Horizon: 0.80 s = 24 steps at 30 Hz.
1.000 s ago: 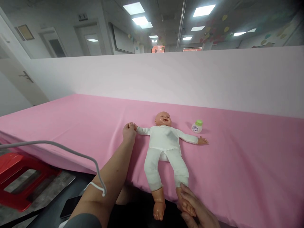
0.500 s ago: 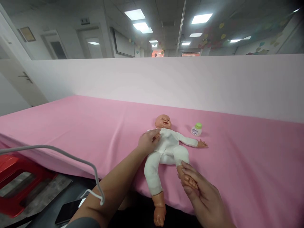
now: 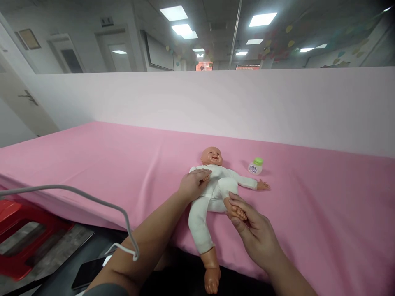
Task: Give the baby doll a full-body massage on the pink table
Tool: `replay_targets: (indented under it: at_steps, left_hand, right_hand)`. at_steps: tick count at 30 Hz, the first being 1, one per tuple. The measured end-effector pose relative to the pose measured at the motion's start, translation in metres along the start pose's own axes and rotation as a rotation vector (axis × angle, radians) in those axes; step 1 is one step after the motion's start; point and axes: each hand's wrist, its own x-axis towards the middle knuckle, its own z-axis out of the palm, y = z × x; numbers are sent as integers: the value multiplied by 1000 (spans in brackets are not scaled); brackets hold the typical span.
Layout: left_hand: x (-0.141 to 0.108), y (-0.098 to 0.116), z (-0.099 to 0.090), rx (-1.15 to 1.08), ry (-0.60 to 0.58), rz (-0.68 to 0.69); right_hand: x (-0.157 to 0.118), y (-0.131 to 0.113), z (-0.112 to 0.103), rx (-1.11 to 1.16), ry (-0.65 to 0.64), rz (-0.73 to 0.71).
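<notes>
A baby doll [image 3: 212, 193] in a white cloth suit lies on its back, its head pointing away from me. My left hand [image 3: 196, 183] is closed around the doll's hand [image 3: 206, 178] at the side of its chest; small fingers peek out under mine. Its other arm [image 3: 247, 181] stretches out to the right on the cloth. With fingers and thumb, my right hand [image 3: 251, 226] grips the doll's foot [image 3: 238, 212], and that leg is bent at the knee and raised over the body. The other leg [image 3: 200, 226] hangs over the near edge.
Pink cloth [image 3: 308, 213] covers the table. A small clear bottle with a green cap [image 3: 255, 166] stands beyond the outstretched arm. A white partition [image 3: 216, 102] runs behind. At left are a grey cable [image 3: 92, 200], a red stool [image 3: 21, 238] and a dark phone [image 3: 88, 273].
My right hand has pushed the doll's foot up and left toward its body, bending the knee more. My left hand stays at the chest with the doll's hand.
</notes>
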Motion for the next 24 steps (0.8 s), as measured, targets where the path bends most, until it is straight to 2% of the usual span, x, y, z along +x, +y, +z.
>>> replay_targets:
  at_steps: [2,4,8,11,14,16,19,24]
  left_hand:
    - [0,-3,0,-84,55,-87]
    - [0,-8,0,-231,159,-233]
    - [5,-27,-9,-602,469,-481]
    - [9,-45,-22,-749,689,-600]
    - [10,-59,-31,-888,846,-773]
    - [10,-65,-34,-952,877,-889]
    - [8,-70,-34,-924,858,-1038]
    - [10,-76,-31,-864,874,-1163]
  right_hand:
    - [-9,-2,-4,3,-8,23]
    - [-23,-3,-9,2,-40,48]
    - [-51,-4,-16,-47,-101,7]
    - [-65,-4,-18,-83,-134,-43]
    - [-74,-2,-16,-102,-142,-57]
    - [-80,2,-12,-114,-151,-49]
    - [-88,11,-7,-144,-184,-49]
    - [-97,21,-2,-182,-205,-130]
